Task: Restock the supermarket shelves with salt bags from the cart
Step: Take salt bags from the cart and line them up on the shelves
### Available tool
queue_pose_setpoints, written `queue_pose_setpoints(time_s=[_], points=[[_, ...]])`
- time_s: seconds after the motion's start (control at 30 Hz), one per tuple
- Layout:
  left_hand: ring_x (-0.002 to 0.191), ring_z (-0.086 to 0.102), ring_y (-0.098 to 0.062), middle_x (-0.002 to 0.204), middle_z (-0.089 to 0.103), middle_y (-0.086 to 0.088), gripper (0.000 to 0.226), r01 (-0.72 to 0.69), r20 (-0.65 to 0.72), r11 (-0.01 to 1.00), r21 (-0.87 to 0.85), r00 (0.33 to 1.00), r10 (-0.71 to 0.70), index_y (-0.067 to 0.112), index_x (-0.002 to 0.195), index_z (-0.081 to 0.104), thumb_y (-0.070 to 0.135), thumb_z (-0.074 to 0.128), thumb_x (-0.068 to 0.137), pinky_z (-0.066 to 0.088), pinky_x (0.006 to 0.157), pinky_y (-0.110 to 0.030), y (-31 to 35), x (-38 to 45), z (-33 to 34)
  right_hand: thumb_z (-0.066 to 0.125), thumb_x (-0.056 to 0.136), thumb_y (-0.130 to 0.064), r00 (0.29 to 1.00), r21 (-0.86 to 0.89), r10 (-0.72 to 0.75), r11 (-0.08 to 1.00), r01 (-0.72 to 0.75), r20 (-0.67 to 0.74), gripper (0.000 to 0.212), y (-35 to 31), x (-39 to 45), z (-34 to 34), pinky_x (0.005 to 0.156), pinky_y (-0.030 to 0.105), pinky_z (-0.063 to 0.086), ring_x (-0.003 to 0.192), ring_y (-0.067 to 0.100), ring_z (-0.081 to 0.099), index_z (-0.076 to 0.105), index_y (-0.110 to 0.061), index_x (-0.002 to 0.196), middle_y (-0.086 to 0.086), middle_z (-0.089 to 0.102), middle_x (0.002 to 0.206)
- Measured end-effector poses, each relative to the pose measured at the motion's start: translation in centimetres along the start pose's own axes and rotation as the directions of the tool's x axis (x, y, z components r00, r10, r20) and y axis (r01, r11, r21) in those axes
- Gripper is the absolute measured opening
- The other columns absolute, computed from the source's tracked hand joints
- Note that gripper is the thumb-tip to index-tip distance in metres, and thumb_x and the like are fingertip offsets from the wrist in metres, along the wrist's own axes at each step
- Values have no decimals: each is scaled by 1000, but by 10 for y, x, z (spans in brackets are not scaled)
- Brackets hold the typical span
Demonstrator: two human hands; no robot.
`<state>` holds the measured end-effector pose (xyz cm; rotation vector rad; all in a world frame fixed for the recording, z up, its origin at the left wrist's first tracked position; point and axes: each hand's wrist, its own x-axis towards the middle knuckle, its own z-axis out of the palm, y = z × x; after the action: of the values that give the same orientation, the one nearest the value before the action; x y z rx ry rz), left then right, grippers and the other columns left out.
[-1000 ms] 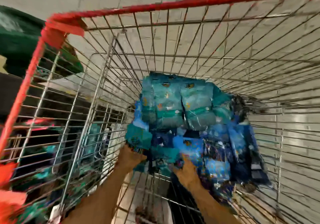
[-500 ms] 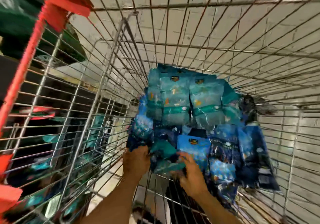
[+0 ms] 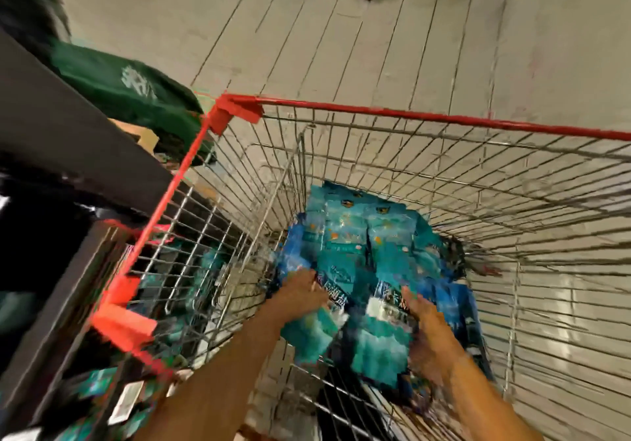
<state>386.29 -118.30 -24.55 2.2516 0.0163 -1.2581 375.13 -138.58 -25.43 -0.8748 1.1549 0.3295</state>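
While both arms reached into the red-rimmed wire shopping cart (image 3: 426, 118), the left hand (image 3: 300, 292) grasped the near teal plastic salt bags (image 3: 372, 341) from nine o'clock and the right hand (image 3: 426, 324) clasped them from three o'clock. More teal and blue bags (image 3: 358, 232) lay piled at twelve o'clock. At nine o'clock stood a dark shelf (image 3: 68, 140).

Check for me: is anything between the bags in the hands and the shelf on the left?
Yes. The cart's left wire wall, topped by its red rim, stands between the teal salt bags and the shelf. The left hand and right hand hold them low inside the basket, so they must clear that rim.
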Motion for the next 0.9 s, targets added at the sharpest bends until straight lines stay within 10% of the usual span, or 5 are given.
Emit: queue_pose_setpoints(time_s=[0.17, 0.33, 0.57, 0.67, 0.9], points=[[80, 59, 4, 103, 54, 12, 26, -148, -139, 867, -476, 986, 93, 21, 120, 55, 17, 63, 96, 50, 58, -8, 27, -110, -57, 87, 50, -48, 988, -11, -44, 999, 46, 149, 86, -31, -85, 29, 102, 58, 45, 124, 32, 57, 65, -23, 129, 8, 59, 139], [131, 49, -36, 142, 51, -18, 26, -209, -315, 579, -788, 945, -87, 18, 122, 59, 21, 60, 97, 43, 106, -46, 14, -222, -102, 80, 66, -26, 902, 54, 15, 998, -43, 431, 65, -38, -180, 63, 66, 49, 60, 93, 38, 73, 65, -13, 128, 20, 69, 120], [88, 72, -34, 101, 75, -17, 67, -481, -505, 213, -850, 860, -70, 14, 111, 65, 3, 91, 50, 56, 87, -53, -48, -384, -117, 65, 80, 17, 685, -146, -227, 886, 441, 692, 59, -27, -303, 156, 39, 13, 46, 42, 3, 64, 48, -1, 134, 27, 58, 115], [102, 70, -34, 113, 73, -15, 76, -584, -604, 204, -785, 796, -46, 27, 117, 67, 18, 97, 48, 52, 95, -52, -84, -441, -119, 100, 30, -29, 617, -222, -251, 779, 586, 746, 85, -21, -339, 193, 51, 22, 57, 63, 15, 74, 65, -4, 103, 14, 76, 85], [104, 70, -32, 110, 75, -4, 78, -758, -833, 375, -534, 398, -384, 31, 110, 67, 42, 94, 38, 51, 97, -56, -165, -548, -141, 81, 64, -6, 289, -143, -96, 698, 702, 953, 48, 25, -432, 318, 66, 38, 59, 87, 30, 74, 69, -19, 108, 14, 75, 105]])
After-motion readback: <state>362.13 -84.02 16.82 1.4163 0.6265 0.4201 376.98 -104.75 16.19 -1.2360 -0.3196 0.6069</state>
